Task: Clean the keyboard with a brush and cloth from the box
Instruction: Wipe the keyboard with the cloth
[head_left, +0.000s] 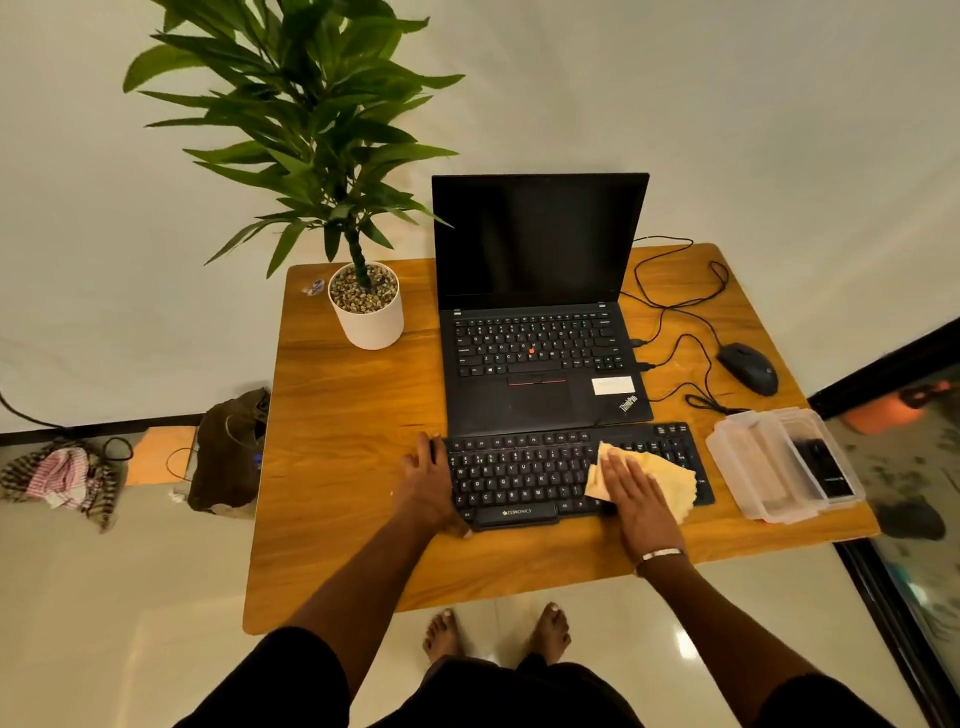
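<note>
Head view shows a clear plastic box (769, 467) at about four o'clock on the wooden table (343, 467), its lid off and a dark flat item (826, 467) lying inside — what it is cannot be told. Just beside it toward nine o'clock lies the black keyboard (519, 478), where the right hand (636, 493) presses flat, fingers straight, on a yellow cloth (670, 475). The left hand (428, 483) rests spread at the keyboard's left end — a white pot (371, 322) of pebbles holds a plant at eleven o'clock.
</note>
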